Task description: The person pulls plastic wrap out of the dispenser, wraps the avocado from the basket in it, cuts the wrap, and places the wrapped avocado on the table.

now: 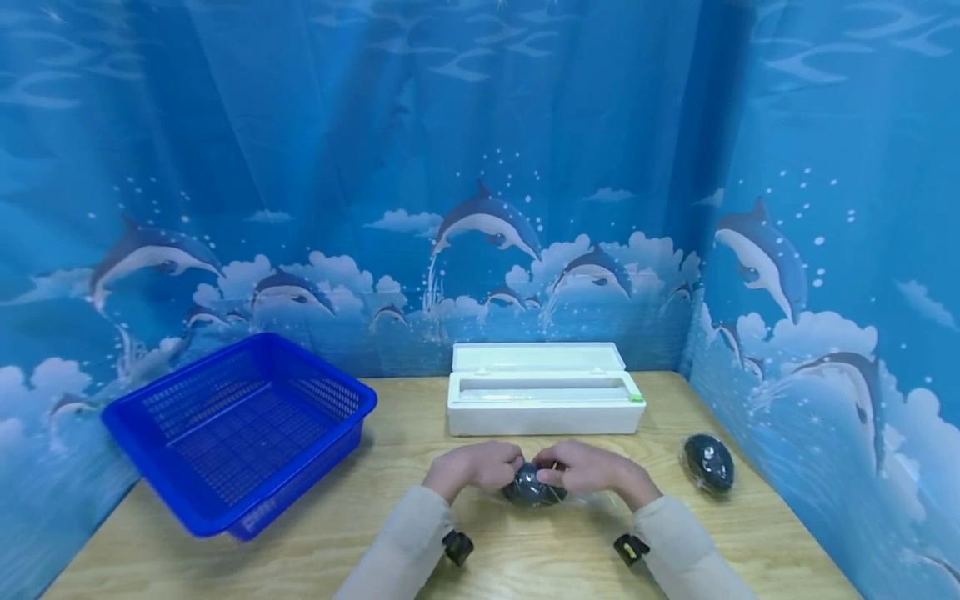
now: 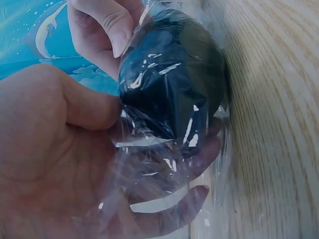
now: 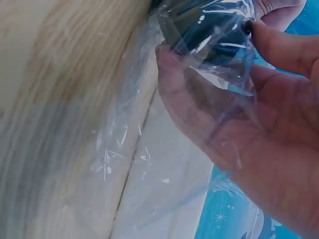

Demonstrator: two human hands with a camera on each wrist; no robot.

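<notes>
A dark, rounded object (image 1: 531, 486) lies on the wooden table (image 1: 375, 542) between both hands, covered in clear plastic film (image 2: 149, 169). My left hand (image 1: 480, 467) holds the film against the object (image 2: 172, 74), thumb on one side and fingers under the wrap. My right hand (image 1: 588, 468) pinches the film (image 3: 219, 99) on the other side of the object (image 3: 209, 25), with a loose sheet trailing over the table. A second dark object (image 1: 708, 463), wrapped in film, lies at the right.
A white cling-film dispenser box (image 1: 543, 392) stands open behind the hands. A blue plastic basket (image 1: 240, 425) sits at the left. Blue dolphin-print curtains (image 1: 480, 167) close off the back and both sides.
</notes>
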